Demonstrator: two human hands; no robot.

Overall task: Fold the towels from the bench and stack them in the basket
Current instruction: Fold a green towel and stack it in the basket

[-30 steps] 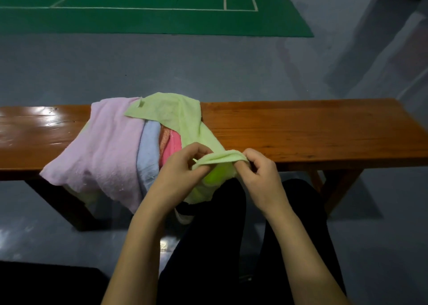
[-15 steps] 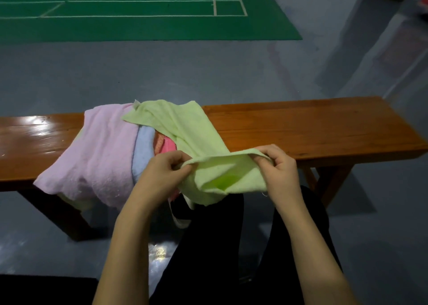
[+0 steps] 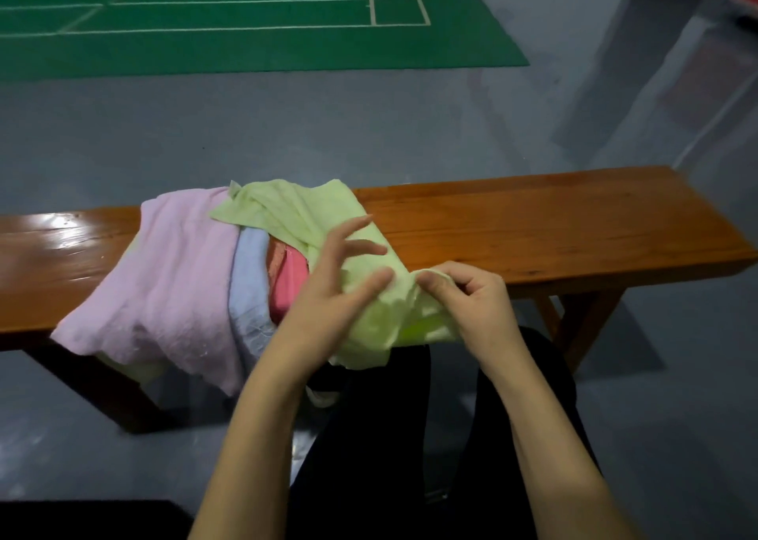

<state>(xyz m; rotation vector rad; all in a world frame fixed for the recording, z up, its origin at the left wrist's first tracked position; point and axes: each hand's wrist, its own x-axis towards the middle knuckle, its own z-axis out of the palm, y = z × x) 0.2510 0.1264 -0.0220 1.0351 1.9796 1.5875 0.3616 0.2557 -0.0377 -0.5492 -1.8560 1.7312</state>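
Observation:
A light green towel (image 3: pixel 303 215) lies across the wooden bench (image 3: pixel 533 228) and hangs over its near edge onto my lap. My left hand (image 3: pixel 332 289) hovers over it with fingers spread and straight, the thumb touching the cloth. My right hand (image 3: pixel 463 297) pinches a bunched edge of the green towel at the bench's front edge. Left of the green towel lie a pink towel (image 3: pixel 172 277), a pale blue towel (image 3: pixel 250 285) and a red one (image 3: pixel 289 281), heaped together. No basket is in view.
The bench's right half is bare wood, and its left end (image 3: pixel 53 248) shines with reflected light. Grey floor surrounds the bench, with a green court mat (image 3: pixel 246 43) beyond. My dark-trousered legs (image 3: pixel 381 437) fill the space below my hands.
My left hand has let go of the green towel's edge and spread its fingers above the cloth. My right hand kept its pinch on the edge, now bunched beside my left thumb.

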